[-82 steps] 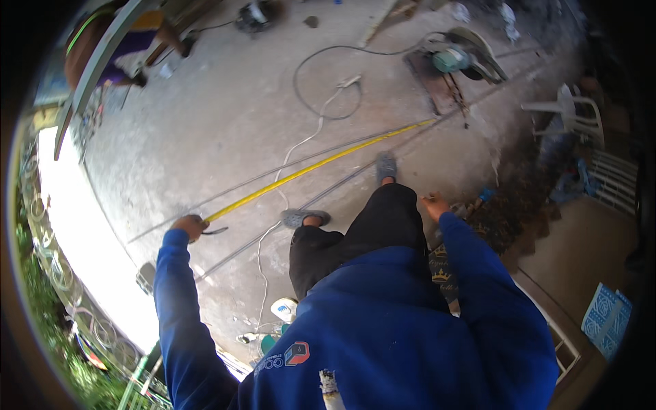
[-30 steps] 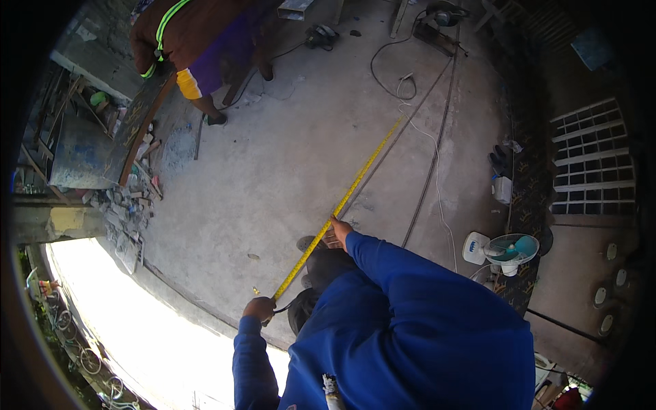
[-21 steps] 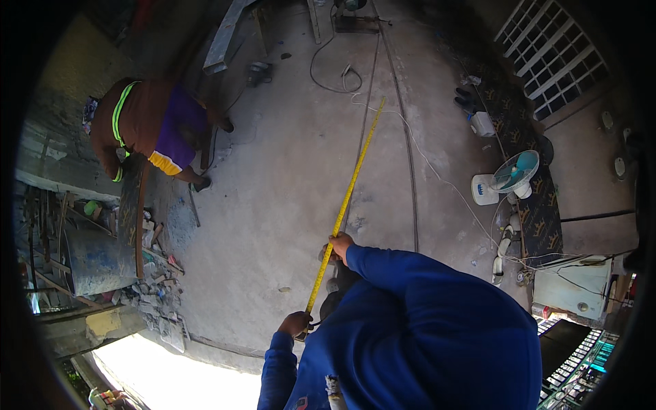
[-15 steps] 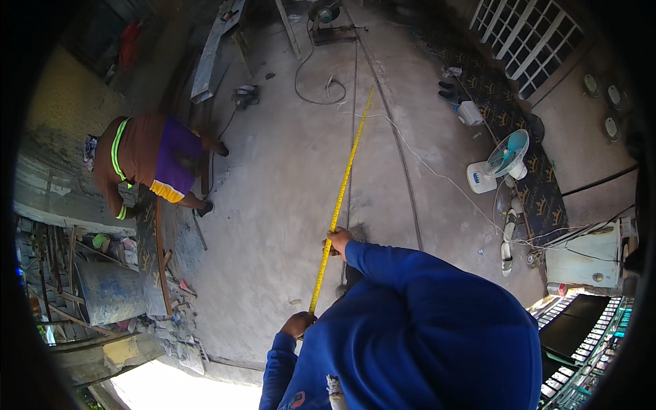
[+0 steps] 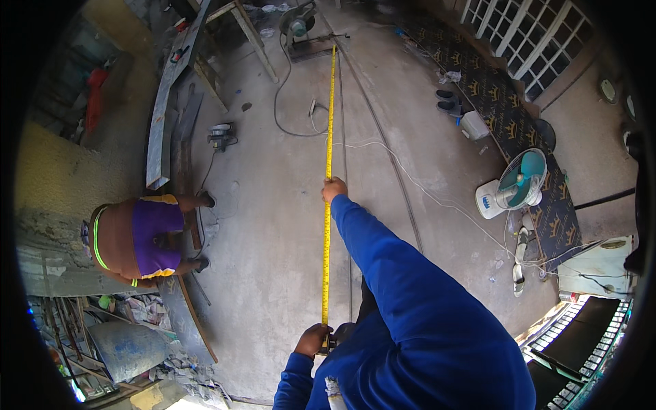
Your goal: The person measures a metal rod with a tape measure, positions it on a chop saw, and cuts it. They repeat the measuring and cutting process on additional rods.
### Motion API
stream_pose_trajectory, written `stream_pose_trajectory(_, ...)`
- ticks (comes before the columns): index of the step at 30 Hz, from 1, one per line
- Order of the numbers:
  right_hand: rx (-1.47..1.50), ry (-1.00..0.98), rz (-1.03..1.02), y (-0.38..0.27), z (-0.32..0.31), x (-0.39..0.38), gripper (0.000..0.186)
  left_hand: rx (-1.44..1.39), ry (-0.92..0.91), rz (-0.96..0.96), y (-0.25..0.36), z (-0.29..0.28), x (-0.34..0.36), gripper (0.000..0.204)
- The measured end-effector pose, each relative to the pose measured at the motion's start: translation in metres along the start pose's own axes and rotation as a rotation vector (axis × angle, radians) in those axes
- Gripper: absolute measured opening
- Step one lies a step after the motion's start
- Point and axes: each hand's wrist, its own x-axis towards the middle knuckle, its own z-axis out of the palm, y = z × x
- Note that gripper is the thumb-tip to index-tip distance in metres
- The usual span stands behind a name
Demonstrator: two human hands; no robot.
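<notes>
A yellow tape measure blade (image 5: 326, 253) runs almost straight up the view over the grey concrete floor, its far end near the cut-off saw (image 5: 298, 29). Partway along, my right hand (image 5: 334, 189) is closed around the blade, arm stretched forward in a blue sleeve. Close to my body, my left hand (image 5: 312, 340) grips the dark tape measure case (image 5: 329, 342), from which the blade comes out. My sleeve and torso hide part of the floor at the lower right.
At left a co-worker (image 5: 130, 239) bends over a board (image 5: 186, 321). A corded power tool (image 5: 221, 137) lies near long metal channels (image 5: 158, 147). Cords and dark steel lengths (image 5: 383, 116) cross the floor. On the right stand a fan (image 5: 523, 179), shoes (image 5: 520, 260) and a patterned board (image 5: 492, 96).
My right hand has moved forward, farther from my left. The blade now reaches farther toward the saw and points straighter ahead. The view has shifted, and the co-worker appears lower at left.
</notes>
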Motion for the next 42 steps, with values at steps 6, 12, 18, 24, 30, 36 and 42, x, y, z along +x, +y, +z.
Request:
stream_pose_trajectory(6,-0.206,0.105,-0.082,-0.077,0.009,0.214,0.032,-0.075,-0.008,-0.153,0.207,0.033,0.116,0.031)
stream_pose_trajectory(12,-0.292,0.154,-0.072,-0.145,0.006,0.322,0.032,-0.137,-0.029,-0.18,0.323,0.044,0.178,0.032)
stream_pose_trajectory(18,-0.324,0.156,-0.042,-0.162,0.012,0.374,0.032,-0.148,-0.022,-0.223,0.379,0.044,0.202,0.031)
stream_pose_trajectory(24,-0.266,0.146,0.02,-0.158,0.02,0.399,0.033,-0.133,0.032,-0.233,0.399,0.032,0.215,0.032)
stream_pose_trajectory(30,-0.291,0.159,-0.004,-0.154,0.021,0.404,0.033,-0.128,0.036,-0.242,0.404,0.032,0.218,0.032)
stream_pose_trajectory(36,-0.342,0.166,-0.032,-0.146,0.021,0.401,0.033,-0.157,0.02,-0.251,0.396,0.036,0.221,0.031)
stream_pose_trajectory(42,-0.287,0.114,0.054,-0.126,0.022,0.41,0.034,-0.066,-0.031,-0.198,0.374,0.032,0.23,0.033)
